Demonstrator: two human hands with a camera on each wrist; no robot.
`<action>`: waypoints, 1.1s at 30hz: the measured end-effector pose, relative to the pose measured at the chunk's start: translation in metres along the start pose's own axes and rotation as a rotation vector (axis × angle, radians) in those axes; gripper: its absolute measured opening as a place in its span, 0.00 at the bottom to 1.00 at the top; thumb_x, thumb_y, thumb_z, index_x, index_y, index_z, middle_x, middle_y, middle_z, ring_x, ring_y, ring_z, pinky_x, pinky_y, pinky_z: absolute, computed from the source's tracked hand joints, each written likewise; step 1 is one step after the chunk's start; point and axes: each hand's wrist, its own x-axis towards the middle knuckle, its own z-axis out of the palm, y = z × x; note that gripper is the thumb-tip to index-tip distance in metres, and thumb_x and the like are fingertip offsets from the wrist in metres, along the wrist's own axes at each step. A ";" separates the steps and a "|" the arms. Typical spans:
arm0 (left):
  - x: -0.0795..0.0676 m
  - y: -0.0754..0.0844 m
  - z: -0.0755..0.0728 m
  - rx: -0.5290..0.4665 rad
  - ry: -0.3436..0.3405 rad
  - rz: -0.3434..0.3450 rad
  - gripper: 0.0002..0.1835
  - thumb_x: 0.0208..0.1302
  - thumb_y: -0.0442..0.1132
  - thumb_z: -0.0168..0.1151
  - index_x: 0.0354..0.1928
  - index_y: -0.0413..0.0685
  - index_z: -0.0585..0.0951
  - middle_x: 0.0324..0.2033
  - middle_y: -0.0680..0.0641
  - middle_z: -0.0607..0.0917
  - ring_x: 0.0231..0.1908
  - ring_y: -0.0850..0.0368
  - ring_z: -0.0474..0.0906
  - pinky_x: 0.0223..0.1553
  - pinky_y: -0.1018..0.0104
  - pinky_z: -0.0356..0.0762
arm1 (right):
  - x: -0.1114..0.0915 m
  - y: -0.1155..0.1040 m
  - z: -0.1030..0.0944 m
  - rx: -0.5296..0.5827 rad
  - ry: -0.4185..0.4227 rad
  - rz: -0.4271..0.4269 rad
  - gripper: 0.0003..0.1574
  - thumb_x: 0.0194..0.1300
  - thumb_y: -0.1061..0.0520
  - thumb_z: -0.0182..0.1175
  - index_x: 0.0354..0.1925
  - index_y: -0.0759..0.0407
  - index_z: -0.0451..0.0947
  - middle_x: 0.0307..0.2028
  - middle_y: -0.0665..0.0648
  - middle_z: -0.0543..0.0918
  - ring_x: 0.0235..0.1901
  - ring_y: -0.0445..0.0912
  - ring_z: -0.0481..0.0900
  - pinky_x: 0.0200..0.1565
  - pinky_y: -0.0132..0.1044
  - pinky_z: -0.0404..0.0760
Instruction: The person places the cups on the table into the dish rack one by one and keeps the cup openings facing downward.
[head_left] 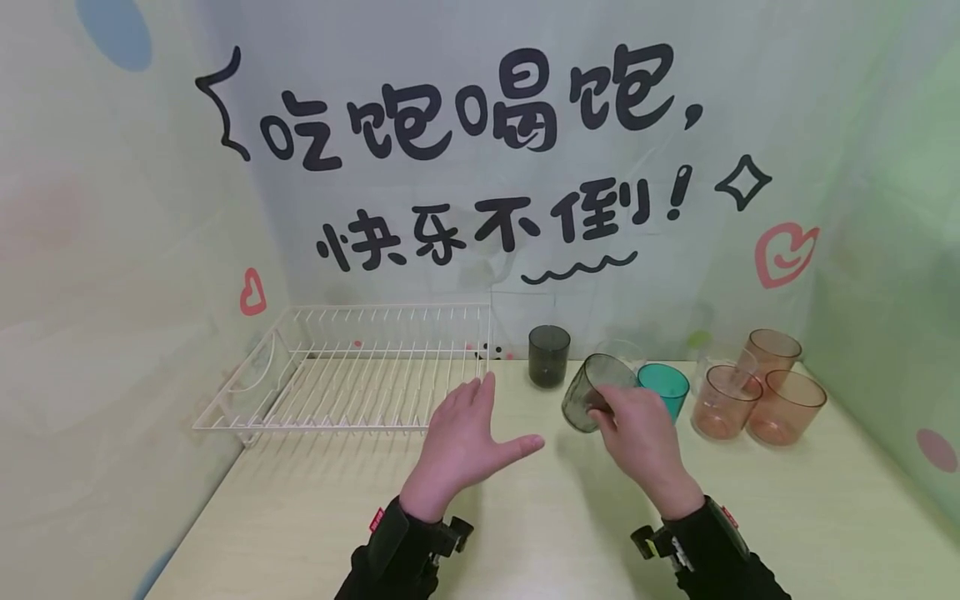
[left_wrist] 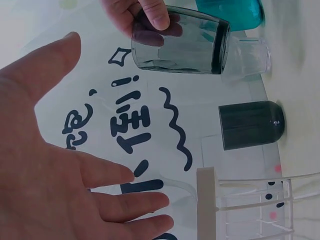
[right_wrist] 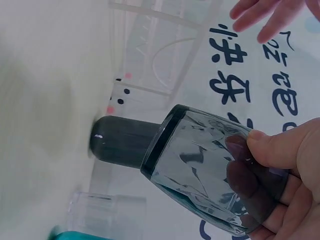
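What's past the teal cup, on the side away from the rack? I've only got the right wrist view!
Observer: Three orange cups, bunched together. The head view shows them.
Operator: Ooh! I just see some fingers of the left hand. Is it holding something too?
Observer: No. The head and left wrist views show it holds nothing.
Operator: Okay, so only the right hand has something, the grey cup!
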 end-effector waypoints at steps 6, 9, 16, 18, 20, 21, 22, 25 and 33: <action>0.003 0.001 0.000 -0.042 0.016 0.003 0.58 0.44 0.77 0.51 0.68 0.39 0.59 0.61 0.38 0.67 0.62 0.43 0.60 0.60 0.49 0.60 | 0.004 -0.007 -0.007 0.066 0.068 -0.014 0.09 0.49 0.58 0.67 0.31 0.54 0.78 0.25 0.49 0.80 0.26 0.45 0.75 0.37 0.45 0.73; 0.004 0.001 0.001 -0.062 0.023 0.005 0.58 0.44 0.77 0.52 0.68 0.39 0.58 0.62 0.38 0.67 0.63 0.44 0.59 0.60 0.49 0.59 | 0.006 -0.009 -0.010 0.116 0.108 -0.021 0.09 0.49 0.59 0.67 0.31 0.54 0.78 0.25 0.48 0.80 0.27 0.44 0.75 0.36 0.44 0.73; 0.005 0.000 0.002 -0.149 0.068 0.053 0.57 0.45 0.73 0.55 0.69 0.40 0.55 0.66 0.40 0.62 0.65 0.45 0.55 0.62 0.49 0.57 | 0.008 -0.015 -0.019 0.242 0.166 0.022 0.10 0.51 0.61 0.66 0.35 0.58 0.79 0.28 0.50 0.81 0.31 0.45 0.76 0.37 0.43 0.72; 0.005 0.000 0.003 -0.176 0.082 0.064 0.57 0.45 0.73 0.56 0.70 0.41 0.54 0.66 0.41 0.61 0.65 0.46 0.55 0.62 0.49 0.57 | 0.008 -0.017 -0.021 0.268 0.180 0.026 0.10 0.52 0.61 0.65 0.36 0.58 0.79 0.28 0.50 0.81 0.32 0.45 0.76 0.37 0.44 0.72; 0.005 0.000 0.003 -0.199 0.094 0.069 0.57 0.45 0.72 0.56 0.70 0.43 0.54 0.66 0.42 0.61 0.65 0.47 0.55 0.62 0.49 0.57 | 0.008 -0.019 -0.023 0.286 0.192 0.023 0.10 0.52 0.61 0.65 0.36 0.58 0.79 0.29 0.50 0.81 0.32 0.46 0.76 0.37 0.44 0.72; 0.006 0.000 0.004 -0.206 0.101 0.074 0.56 0.45 0.72 0.56 0.70 0.44 0.54 0.66 0.43 0.61 0.65 0.47 0.55 0.62 0.49 0.57 | 0.008 -0.020 -0.024 0.293 0.198 0.021 0.10 0.52 0.61 0.65 0.36 0.58 0.79 0.29 0.50 0.81 0.32 0.46 0.76 0.37 0.44 0.72; 0.006 0.000 0.004 -0.214 0.105 0.075 0.56 0.45 0.72 0.56 0.70 0.45 0.54 0.67 0.43 0.61 0.65 0.48 0.55 0.62 0.50 0.57 | 0.008 -0.020 -0.025 0.299 0.204 0.016 0.10 0.53 0.61 0.64 0.36 0.58 0.79 0.29 0.50 0.81 0.33 0.46 0.76 0.38 0.44 0.72; 0.007 0.001 0.005 -0.240 0.117 0.082 0.56 0.45 0.72 0.56 0.70 0.46 0.54 0.67 0.45 0.61 0.65 0.49 0.54 0.62 0.50 0.58 | 0.008 -0.023 -0.028 0.317 0.220 0.012 0.10 0.53 0.62 0.64 0.37 0.58 0.79 0.30 0.50 0.82 0.33 0.45 0.76 0.38 0.43 0.72; 0.011 0.003 0.009 -0.301 0.183 0.124 0.52 0.48 0.71 0.56 0.70 0.48 0.56 0.66 0.47 0.62 0.65 0.51 0.56 0.61 0.49 0.60 | 0.008 -0.029 -0.030 0.428 0.261 0.045 0.10 0.56 0.60 0.63 0.39 0.57 0.79 0.34 0.48 0.81 0.36 0.42 0.76 0.39 0.41 0.75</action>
